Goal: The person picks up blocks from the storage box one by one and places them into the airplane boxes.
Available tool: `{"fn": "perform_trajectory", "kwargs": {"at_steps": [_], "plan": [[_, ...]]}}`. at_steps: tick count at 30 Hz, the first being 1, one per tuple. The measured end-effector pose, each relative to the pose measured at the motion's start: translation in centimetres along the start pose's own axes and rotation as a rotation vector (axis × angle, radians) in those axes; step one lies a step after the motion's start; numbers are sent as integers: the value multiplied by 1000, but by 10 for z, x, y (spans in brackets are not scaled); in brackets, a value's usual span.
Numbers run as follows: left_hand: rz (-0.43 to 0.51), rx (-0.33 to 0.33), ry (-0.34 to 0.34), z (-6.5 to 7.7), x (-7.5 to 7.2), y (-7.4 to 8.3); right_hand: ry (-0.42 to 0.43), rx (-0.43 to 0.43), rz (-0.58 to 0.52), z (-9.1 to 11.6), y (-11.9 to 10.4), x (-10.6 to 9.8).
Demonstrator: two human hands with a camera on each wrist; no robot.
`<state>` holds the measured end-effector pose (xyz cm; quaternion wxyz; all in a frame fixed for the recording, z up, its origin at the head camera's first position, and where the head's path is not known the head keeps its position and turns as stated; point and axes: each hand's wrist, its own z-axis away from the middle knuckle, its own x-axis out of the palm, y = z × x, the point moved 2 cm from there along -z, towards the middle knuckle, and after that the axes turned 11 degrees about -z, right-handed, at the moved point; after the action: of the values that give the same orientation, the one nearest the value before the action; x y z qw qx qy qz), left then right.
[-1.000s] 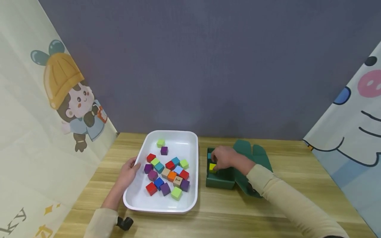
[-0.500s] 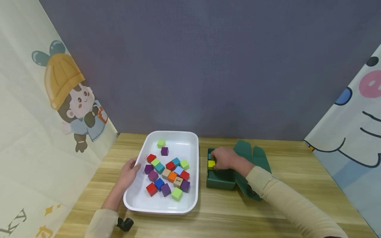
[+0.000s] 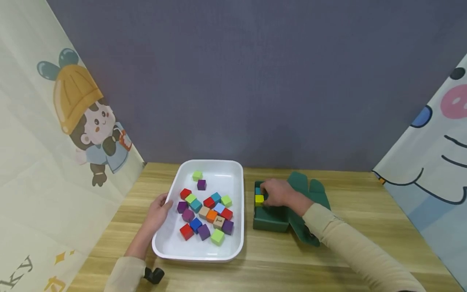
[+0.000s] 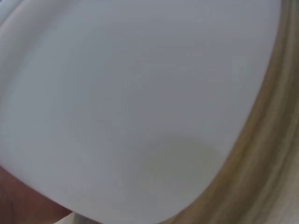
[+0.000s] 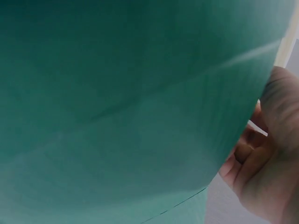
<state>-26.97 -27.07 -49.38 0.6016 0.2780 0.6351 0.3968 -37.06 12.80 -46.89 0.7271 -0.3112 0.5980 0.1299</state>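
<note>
The place looks like a screened-off table booth: a plain slate-blue backdrop (image 3: 233, 81) closes the far side of a wood-grain tabletop (image 3: 292, 263), flanked by pale cartoon-print panels (image 3: 33, 134), one showing a hatted figure (image 3: 100, 123), the other a pink snout (image 3: 456, 102). The kind of building cannot be told.

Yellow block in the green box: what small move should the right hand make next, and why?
I'd probably ease the right hand's fingers off the yellow block: it appears seated along the left wall of the green box, right beside the blue block, so little adjustment seems needed.
</note>
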Motion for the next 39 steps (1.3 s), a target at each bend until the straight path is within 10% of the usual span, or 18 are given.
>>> {"fn": "perform_trajectory", "kwargs": {"at_steps": [21,39], "plan": [[-98,48,4,-9,-9,2,-27,-42,17,1,-10,-5],[-155,90,-146,-12,-20,5,-94,-113,7,-7,-16,-20]]}}
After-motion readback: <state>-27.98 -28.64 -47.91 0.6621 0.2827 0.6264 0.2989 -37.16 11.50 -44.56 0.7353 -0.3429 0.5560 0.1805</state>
